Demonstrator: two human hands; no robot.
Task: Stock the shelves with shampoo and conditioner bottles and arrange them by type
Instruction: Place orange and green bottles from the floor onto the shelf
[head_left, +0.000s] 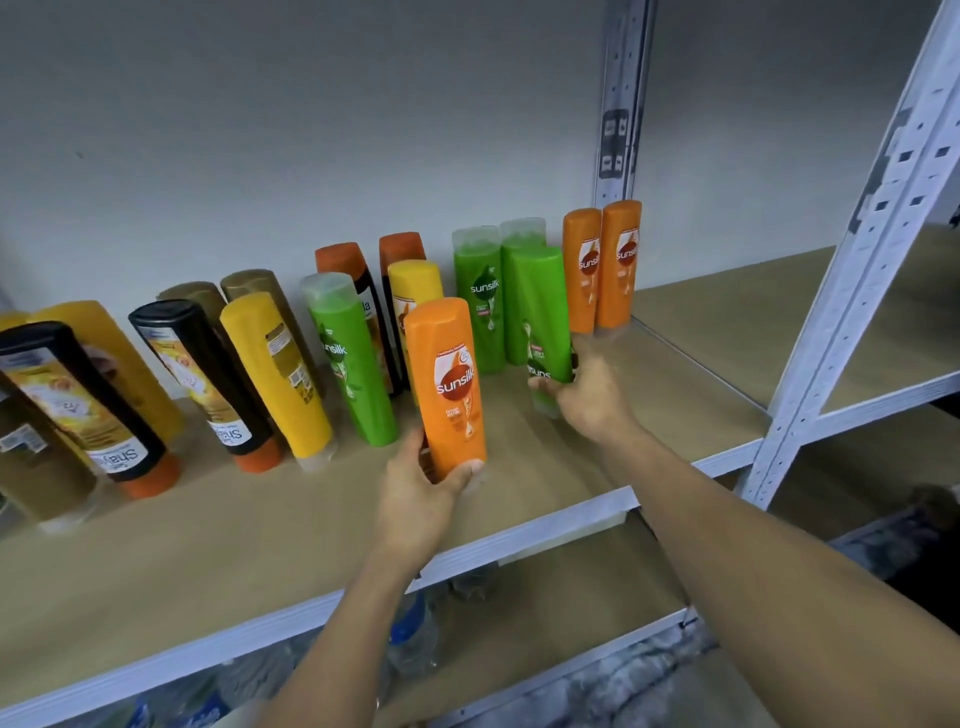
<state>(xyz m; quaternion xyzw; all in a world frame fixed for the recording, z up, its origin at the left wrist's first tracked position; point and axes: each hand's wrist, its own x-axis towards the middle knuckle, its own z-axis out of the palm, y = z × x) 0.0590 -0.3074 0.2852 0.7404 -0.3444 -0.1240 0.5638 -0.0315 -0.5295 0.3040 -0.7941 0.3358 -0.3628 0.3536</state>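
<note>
Hands both grip bottles: left hand (421, 491) is wrapped round an orange bottle (449, 384) at the shelf (260, 530) front, and right hand (587, 397) is clamped on a green bottle (537, 322) just beyond. Behind them an orange pair (602, 270) and green pair (488, 296) stand grouped. A stray green (348, 364) stands among yellows, so sorting looks only partway done.

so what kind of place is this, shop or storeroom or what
Probably a stockroom or shop back room. Slotted metal uprights carry plain board shelves against a bare wall, and many branded hair-care bottles stand there, like the orange pair at the back right.
</note>
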